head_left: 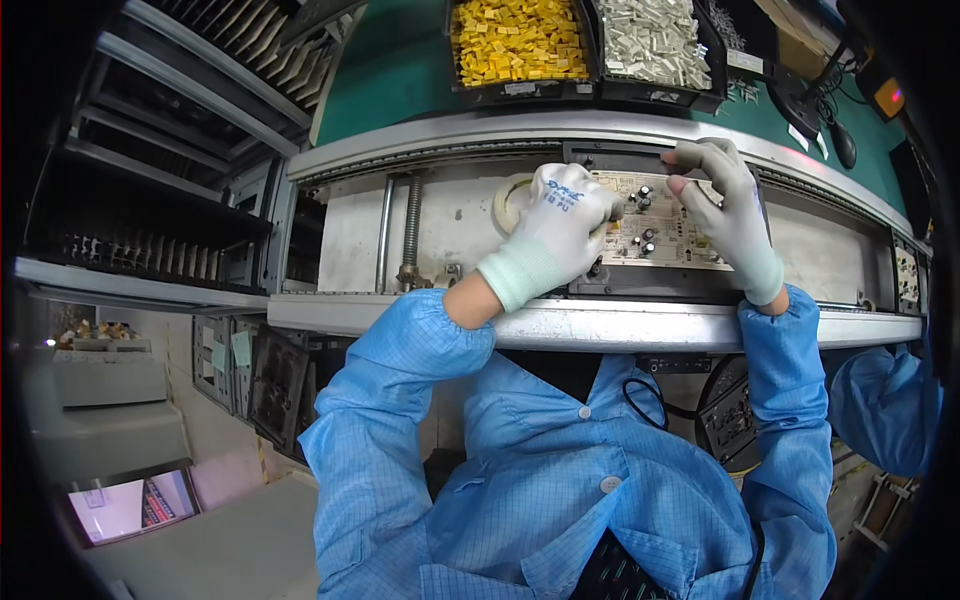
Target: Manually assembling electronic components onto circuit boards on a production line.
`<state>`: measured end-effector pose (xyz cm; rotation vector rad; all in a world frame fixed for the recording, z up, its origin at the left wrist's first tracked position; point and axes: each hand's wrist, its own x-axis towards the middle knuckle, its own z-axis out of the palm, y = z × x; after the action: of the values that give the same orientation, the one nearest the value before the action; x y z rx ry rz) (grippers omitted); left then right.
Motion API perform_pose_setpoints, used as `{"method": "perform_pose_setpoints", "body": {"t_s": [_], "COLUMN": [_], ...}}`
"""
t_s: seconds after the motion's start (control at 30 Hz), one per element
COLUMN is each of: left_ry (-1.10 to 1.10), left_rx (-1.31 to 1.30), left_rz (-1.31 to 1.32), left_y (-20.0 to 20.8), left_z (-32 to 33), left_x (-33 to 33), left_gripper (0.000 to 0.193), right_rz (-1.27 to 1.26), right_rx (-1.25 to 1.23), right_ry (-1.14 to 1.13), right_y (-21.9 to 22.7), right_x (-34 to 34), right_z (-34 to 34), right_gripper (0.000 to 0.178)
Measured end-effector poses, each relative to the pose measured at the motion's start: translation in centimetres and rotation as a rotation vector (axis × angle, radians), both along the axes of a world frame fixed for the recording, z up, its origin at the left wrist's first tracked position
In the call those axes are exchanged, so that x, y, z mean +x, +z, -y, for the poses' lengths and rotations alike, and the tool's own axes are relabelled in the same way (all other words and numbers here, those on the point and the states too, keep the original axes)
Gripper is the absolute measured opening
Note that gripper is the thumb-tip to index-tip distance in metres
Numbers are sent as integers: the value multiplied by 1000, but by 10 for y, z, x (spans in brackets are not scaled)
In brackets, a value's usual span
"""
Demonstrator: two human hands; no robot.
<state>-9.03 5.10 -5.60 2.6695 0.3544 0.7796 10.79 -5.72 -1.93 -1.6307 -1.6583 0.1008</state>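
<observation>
Left hand [570, 225], white-gloved, in from 7 o'clock, palm down, fingers curled at circuit board [665, 222]; can't tell if they're clamped on anything; right hand [725, 205], gloved too, in from 5 o'clock, thumb and index apart over the board's right part, masking it; board lies in black tray [650, 283] between both hands; tape roll [502, 212] at 9, partly behind left hand; yellow-parts bin [490, 94] at 11, silvery-parts bin [630, 93] at 12, on green desk [390, 80]; far rail [450, 130] at 12, near rail [620, 325] at 6; pale panel [820, 250] between rails at 3.
</observation>
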Motion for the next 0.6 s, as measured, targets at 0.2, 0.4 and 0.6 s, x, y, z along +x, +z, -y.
{"method": "perform_pose_setpoints", "body": {"t_s": [0.2, 0.4, 0.6], "left_ry": [-91, -147, -164], "left_rx": [40, 37, 37], "left_rz": [-110, -34, -68], "left_y": [2, -2, -3], "left_z": [-4, -6, -6], "left_x": [8, 12, 16], "left_gripper": [13, 7, 7], "right_rz": [126, 217, 217], "right_rx": [28, 73, 67], "right_ry": [-59, -69, -87], "right_y": [-1, -3, -8], "right_x": [10, 11, 13], "right_z": [4, 4, 3], "right_gripper": [17, 13, 12]}}
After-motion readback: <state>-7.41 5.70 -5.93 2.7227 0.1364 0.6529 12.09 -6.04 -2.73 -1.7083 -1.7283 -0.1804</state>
